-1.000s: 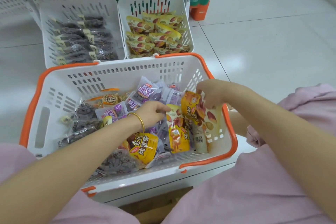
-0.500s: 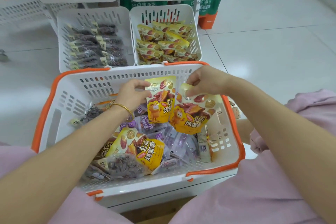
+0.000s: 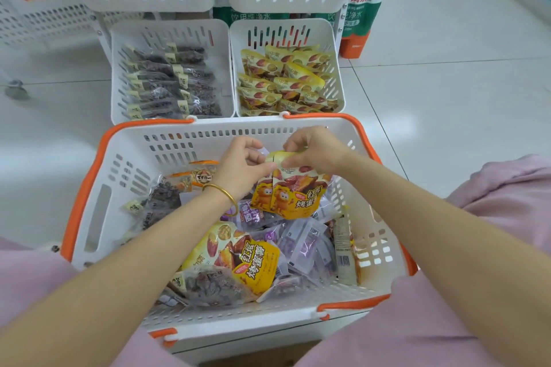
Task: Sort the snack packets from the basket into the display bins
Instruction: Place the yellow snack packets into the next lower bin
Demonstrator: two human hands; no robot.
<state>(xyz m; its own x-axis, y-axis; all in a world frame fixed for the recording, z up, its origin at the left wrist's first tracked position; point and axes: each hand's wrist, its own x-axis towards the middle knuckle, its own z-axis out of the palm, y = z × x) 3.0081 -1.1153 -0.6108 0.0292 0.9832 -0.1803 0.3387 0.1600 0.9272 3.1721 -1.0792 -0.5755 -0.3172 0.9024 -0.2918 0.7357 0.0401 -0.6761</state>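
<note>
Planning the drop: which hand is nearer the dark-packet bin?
Left. The left hand is in front of the dark-packet bin, at its right corner; the right hand, further right, fronts the yellow-packet bin. Both pinch yellow packets.

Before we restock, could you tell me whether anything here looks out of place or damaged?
Nothing stands out. The basket holds an unsorted jumble; the left bin holds only dark packets, the right bin only yellow ones. The left hand and right hand pinch two yellow packets over the basket.
</note>
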